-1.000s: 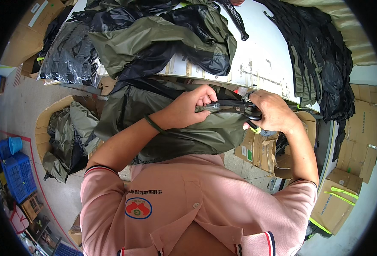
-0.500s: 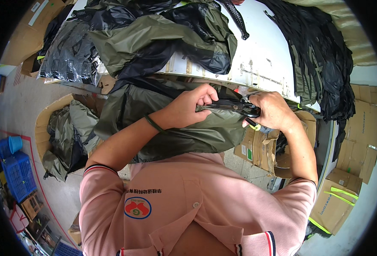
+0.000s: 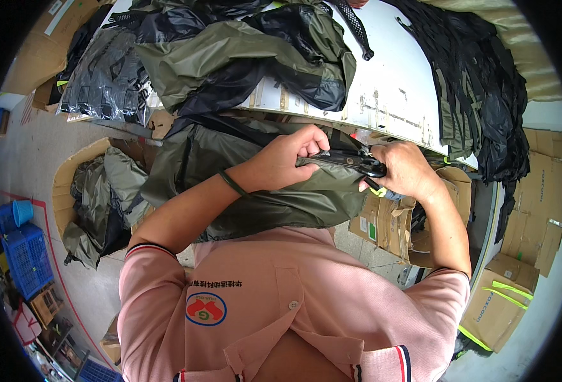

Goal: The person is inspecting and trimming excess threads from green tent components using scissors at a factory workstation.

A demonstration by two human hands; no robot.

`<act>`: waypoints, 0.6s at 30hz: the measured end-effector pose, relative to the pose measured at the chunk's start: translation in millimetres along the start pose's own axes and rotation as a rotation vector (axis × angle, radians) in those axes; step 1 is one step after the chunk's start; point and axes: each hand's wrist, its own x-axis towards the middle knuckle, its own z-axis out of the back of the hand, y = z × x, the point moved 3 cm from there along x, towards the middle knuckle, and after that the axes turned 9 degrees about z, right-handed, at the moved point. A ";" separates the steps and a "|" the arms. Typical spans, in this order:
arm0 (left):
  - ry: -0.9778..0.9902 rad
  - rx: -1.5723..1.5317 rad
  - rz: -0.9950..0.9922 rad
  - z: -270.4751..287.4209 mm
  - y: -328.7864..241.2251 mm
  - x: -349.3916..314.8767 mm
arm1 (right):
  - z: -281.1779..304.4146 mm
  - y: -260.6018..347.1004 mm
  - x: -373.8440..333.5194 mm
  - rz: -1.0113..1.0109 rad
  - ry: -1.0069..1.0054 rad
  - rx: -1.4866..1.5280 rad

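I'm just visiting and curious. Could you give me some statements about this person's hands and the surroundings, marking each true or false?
1. The right hand holds black-handled metal scissors. True.
2. The left hand lies flat on the white tabletop. False: its fingers pinch near the scissor tips, at the shiny olive-green fabric.
3. A thin dark wristband circles the right wrist. False: it is on the left.
4. An open brown cardboard box holds crumpled olive cloth. True.

A loose olive fabric piece [image 3: 268, 205] lies before the flat white counter [image 3: 399, 67], right of an open brown cardboard box [image 3: 64, 181].
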 end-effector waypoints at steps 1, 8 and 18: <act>0.015 -0.009 0.005 -0.7 -0.1 0.2 | -1.3 -0.6 -0.1 -0.002 0.011 -0.006; 0.026 -0.039 -0.003 -2.9 0.4 2.1 | 2.6 4.8 -5.2 0.021 -0.043 0.025; 0.022 -0.009 0.010 -2.5 1.4 1.2 | -3.0 2.4 -4.5 0.006 -0.080 0.014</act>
